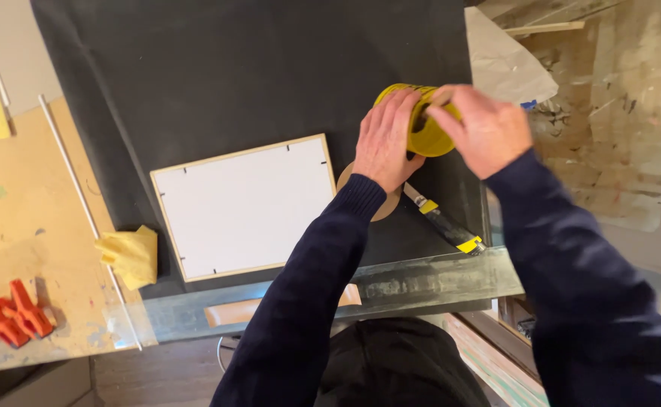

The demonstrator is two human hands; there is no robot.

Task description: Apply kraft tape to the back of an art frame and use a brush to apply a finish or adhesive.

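Seen from the head camera looking straight down, both hands meet over a yellow can (421, 124) that stands on the black mat (232, 68) covering the middle of the counter (21, 226). The left hand (388, 143) lies against the can's left side, fingers pointing up the frame and curled around its wall, so it is closed on the can. The right hand (485, 128) comes in from the right and sits over the can's top and right side, its fingers bent across the rim; it too grips the can, though whether it holds the lid or the body cannot be told. The can is therefore between the two hands, most of its yellow wall showing in the gap below the fingers. Just under the left wrist a round brown disc (383, 209) lies flat on the mat, partly hidden by the dark sleeve. To the right of the disc a tool with a dark handle and yellow bands (443, 224) lies slanted, near the can but apart from it. Left of the hands, a picture frame (244, 207) with a pale wooden edge lies on the mat with its white backing up. A crumpled yellow cloth (129, 255) rests at the frame's lower left corner. Red clamps (10, 313) lie at the counter's near left edge, well apart from the hands.
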